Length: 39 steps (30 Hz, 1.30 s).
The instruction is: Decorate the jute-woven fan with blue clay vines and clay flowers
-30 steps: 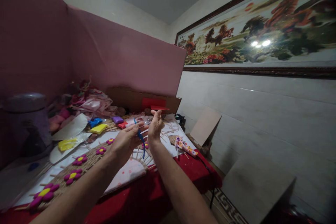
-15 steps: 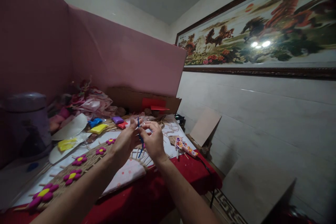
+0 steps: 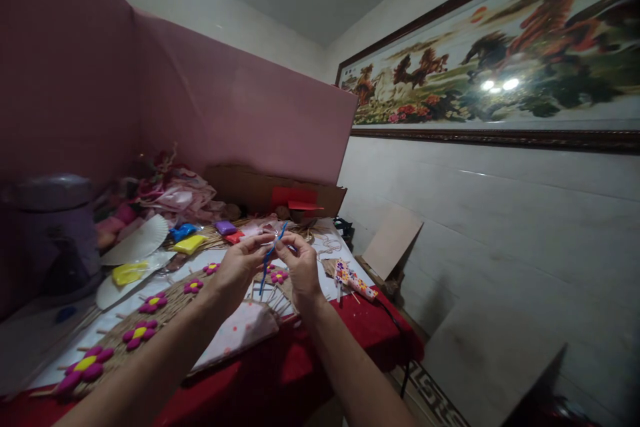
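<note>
A thin, slightly wavy strand of blue modelling clay slants between my two hands above the table. My left hand pinches it from the left, and my right hand grips it from the right with thumb and fingers. Its lower end hangs free. Below lies a fan-shaped frame of sticks woven with brown cord, decorated with magenta clay flowers with yellow centres. A white cloth-covered piece with pinkish dots is at the fan's inner edge. My forearms hide part of the fan.
Yellow, blue and purple clay packets lie behind my hands. A flowered glue gun rests at the right on the red tablecloth, its cord trailing off. A lidded purple container stands left.
The blue strand now tilts with its top to the right and shows more of its length. My right hand has shifted slightly right, and my left fingers have changed position.
</note>
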### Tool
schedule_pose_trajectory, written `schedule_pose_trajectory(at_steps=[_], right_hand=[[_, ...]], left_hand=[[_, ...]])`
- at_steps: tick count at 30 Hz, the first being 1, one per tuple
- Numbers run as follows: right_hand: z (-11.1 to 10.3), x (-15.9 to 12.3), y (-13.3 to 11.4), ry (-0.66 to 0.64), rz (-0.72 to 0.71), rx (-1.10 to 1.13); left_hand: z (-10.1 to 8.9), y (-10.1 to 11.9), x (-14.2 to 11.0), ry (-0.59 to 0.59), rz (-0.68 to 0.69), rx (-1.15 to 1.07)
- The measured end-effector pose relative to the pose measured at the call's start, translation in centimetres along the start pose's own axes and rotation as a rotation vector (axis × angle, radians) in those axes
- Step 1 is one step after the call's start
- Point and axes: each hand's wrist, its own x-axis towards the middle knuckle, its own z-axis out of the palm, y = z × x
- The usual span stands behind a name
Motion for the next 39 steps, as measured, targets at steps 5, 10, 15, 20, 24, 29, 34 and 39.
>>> schedule_pose_trajectory(at_steps=[5,10,15,20,24,29,34,39], right_hand=[[0.0,-0.2,0.0,-0.069,0.145,0.202],[-0.2,-0.2,0.1,-0.139,0.257,0.337],[-0.3,-0.3,0.3,-0.133,0.291,0.299],[-0.6,-0.4,0.1,-0.098,0.241,0.239],[-1.1,-0.3,0.0,-0.072,0.126,0.100],[-1.5,-0.5,0.4,-0.080,0.030,0.012],[-1.6,-0.9,1.1,-0.123,0.053,0.052],[-1.4,-0.9,1.1,-0.148,0.057,0.053]], left_hand=[[-0.3,-0.3,0.3,-0.057,0.050,0.114],[0.2,-0.1,-0.2,-0.068,0.000,0.062],[0.7,0.1,-0.8,-0.018,-0.054,-0.076],[0.9,0.0,-1.0,0.044,-0.096,-0.149],[1.0,-0.3,-1.0,0.094,-0.077,-0.118],[0.7,-0.4,-0.9,0.128,-0.089,-0.056],[0.2,-0.7,-0.8,0.071,-0.102,-0.053],[-0.2,-0.7,-0.4,0.119,-0.111,-0.049]])
